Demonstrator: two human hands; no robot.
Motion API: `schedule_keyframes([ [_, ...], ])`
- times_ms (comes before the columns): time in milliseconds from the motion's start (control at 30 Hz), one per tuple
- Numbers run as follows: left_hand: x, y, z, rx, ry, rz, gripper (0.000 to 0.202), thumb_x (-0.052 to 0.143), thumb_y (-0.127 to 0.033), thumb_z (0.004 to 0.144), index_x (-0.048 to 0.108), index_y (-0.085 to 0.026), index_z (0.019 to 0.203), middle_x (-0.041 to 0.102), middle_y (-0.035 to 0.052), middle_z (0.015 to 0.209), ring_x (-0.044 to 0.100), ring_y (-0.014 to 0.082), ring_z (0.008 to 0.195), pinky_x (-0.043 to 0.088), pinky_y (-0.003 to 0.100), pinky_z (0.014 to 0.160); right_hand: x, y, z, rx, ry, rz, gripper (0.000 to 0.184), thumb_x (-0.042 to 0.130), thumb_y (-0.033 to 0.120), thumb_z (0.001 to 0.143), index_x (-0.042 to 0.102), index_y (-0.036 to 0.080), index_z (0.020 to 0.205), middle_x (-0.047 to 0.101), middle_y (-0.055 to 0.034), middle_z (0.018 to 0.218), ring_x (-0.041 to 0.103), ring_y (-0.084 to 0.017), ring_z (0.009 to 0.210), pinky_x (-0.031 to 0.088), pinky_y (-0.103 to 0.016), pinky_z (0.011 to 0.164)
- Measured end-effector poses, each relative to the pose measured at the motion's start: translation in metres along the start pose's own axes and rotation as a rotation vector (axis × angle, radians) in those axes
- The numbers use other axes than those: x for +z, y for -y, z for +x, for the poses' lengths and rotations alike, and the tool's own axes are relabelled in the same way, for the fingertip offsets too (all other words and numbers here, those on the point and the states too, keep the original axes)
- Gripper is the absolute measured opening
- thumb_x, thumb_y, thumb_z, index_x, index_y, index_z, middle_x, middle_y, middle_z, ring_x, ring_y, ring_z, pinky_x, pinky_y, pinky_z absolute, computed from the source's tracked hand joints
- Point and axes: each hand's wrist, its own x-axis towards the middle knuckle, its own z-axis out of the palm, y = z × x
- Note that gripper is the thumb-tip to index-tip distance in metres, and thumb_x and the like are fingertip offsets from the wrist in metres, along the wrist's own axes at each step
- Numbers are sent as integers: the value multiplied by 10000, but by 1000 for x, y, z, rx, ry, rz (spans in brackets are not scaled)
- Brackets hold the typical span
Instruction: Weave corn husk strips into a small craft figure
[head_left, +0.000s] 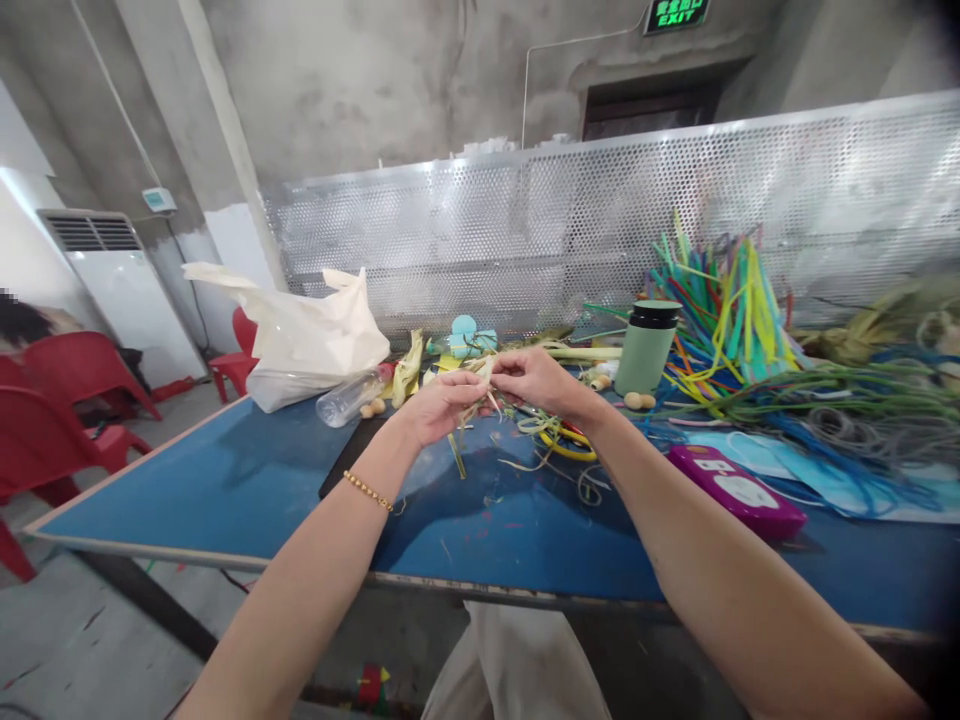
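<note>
Over the middle of the blue table (225,500), my left hand (440,405) and my right hand (538,382) meet fingertip to fingertip. Both are pinched on a pale plant strip (487,374) that looks like dried husk; part of it is hidden by the fingers. A gold bead bracelet (367,490) circles my left wrist. Just below the hands lie loose husk scraps (457,455). Beside my right wrist there is a yellow ring-shaped coil (568,443) among thin green strands. A yellowish husk piece (407,368) rests behind my left hand.
A white plastic bag (315,340) and a clear bottle (352,397) stand or lie at left. To the right are a green flask (647,348), a purple box (739,492), colourful strips (742,310) and wire bundles (847,425). A perforated metal panel (450,240) runs behind.
</note>
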Motion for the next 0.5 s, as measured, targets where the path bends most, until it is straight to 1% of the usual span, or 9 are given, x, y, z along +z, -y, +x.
schedule_keyframes([
  [67,0,0,1,37,-31,-16,147,781,-136,674,670,-106,766,680,39,721,645,122,687,501,264,732,0,-2,1,-31,-5,-44,209,597,310,786,690,133,723,598,-2,594,470,-90,527,334,-235,516],
  [133,0,0,1,67,-46,-25,149,777,-144,685,666,-107,778,681,40,714,643,116,676,496,247,705,2,-4,3,-43,-35,-101,221,602,314,777,721,129,755,584,4,581,458,-92,538,313,-235,521],
  [233,2,0,0,37,-19,-13,151,775,-148,687,652,-106,764,688,56,710,660,138,677,511,267,707,6,-8,4,-60,-36,-148,216,592,294,764,733,132,737,544,20,529,432,-87,516,278,-234,504],
  [300,4,-1,-1,14,-15,1,152,774,-140,681,647,-109,758,692,59,710,670,153,676,521,287,715,6,-10,5,-72,-55,-150,204,599,289,753,730,136,719,558,17,540,445,-90,522,287,-233,506],
  [367,5,-2,-2,9,-24,22,139,767,-134,687,648,-107,755,691,62,702,673,158,670,522,293,715,0,-13,5,-73,-115,-146,204,618,307,747,732,139,732,596,4,586,471,-99,550,312,-236,523],
  [433,5,-2,-3,15,-33,47,121,759,-129,697,652,-99,744,690,70,692,671,154,661,519,288,716,-10,-18,4,-60,-190,-154,220,641,339,743,733,140,744,609,-6,613,473,-104,563,324,-243,535],
  [500,3,-2,-4,19,-39,68,115,758,-129,700,653,-92,728,688,78,679,669,154,655,516,284,716,-23,-25,3,-22,-271,-181,247,653,376,741,727,140,735,571,1,578,435,-101,537,303,-249,518],
])
